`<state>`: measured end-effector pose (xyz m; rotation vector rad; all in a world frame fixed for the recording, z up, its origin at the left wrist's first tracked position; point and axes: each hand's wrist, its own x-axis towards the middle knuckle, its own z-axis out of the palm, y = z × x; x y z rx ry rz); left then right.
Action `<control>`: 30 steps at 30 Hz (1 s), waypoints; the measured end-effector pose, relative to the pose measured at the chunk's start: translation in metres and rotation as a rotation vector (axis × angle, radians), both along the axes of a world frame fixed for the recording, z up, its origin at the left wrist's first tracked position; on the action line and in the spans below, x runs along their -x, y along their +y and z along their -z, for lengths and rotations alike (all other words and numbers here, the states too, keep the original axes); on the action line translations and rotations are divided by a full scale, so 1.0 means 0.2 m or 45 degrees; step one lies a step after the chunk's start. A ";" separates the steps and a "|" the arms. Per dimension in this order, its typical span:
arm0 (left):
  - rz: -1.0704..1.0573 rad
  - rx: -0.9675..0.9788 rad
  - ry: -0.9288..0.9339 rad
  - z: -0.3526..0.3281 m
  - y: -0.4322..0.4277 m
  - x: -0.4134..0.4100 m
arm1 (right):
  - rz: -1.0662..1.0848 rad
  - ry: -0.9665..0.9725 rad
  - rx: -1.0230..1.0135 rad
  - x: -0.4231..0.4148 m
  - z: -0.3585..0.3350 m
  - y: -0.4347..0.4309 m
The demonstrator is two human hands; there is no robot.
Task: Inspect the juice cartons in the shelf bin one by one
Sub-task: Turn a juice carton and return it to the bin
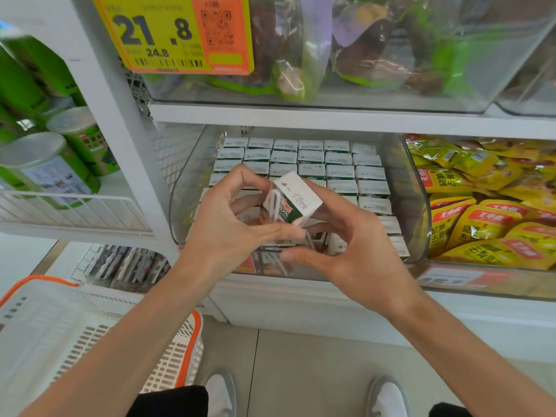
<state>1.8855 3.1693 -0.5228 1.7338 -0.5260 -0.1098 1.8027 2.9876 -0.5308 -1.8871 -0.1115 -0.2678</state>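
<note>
Left hand [228,225] and right hand [356,255] pinching one tilted, boxy juice carton [298,195] over clear plastic bin [184,188]

we cannot read the print on the carton [296,195]: too small | our left hand [228,227] and right hand [355,254] hide the front cartons [391,225] in the bin [404,191] | price tag [171,34] cut off by the top edge, its fine print blurred | basket [90,326] cut off at left edge
</note>
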 end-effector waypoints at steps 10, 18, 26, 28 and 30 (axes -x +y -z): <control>0.237 0.055 -0.022 -0.04 0.00 0.00 | 0.157 -0.196 -0.030 -0.01 -0.01 -0.01; 0.194 0.060 -0.096 -0.02 -0.02 0.00 | 0.149 -0.281 -0.039 -0.01 0.00 -0.03; 0.157 0.043 -0.084 -0.03 -0.01 0.01 | 0.131 -0.163 -0.158 -0.02 -0.02 -0.02; 0.163 0.024 -0.062 -0.03 -0.01 0.01 | 0.163 -0.098 -0.250 -0.02 -0.03 -0.02; 0.183 0.000 -0.034 -0.03 -0.01 0.01 | 0.202 0.023 -0.400 -0.02 -0.05 -0.03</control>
